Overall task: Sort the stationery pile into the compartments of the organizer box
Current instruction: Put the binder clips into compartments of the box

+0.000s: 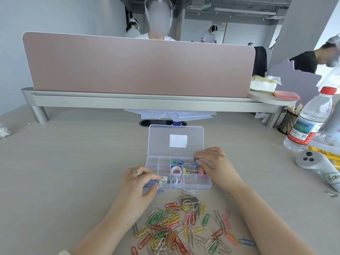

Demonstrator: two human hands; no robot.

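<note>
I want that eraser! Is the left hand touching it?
Touching: the head view shows the left hand pinching the eraser between thumb and finger.

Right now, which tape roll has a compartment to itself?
The larger pink roll in the middle row of the box; the blue roll and small pink roll share the nearer compartment.

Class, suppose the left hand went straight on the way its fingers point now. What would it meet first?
The left hand points right, pinching the eraser at the organizer box. Going on, it would likely first meet the pastel rings in the next compartment; depth is unclear.
</note>
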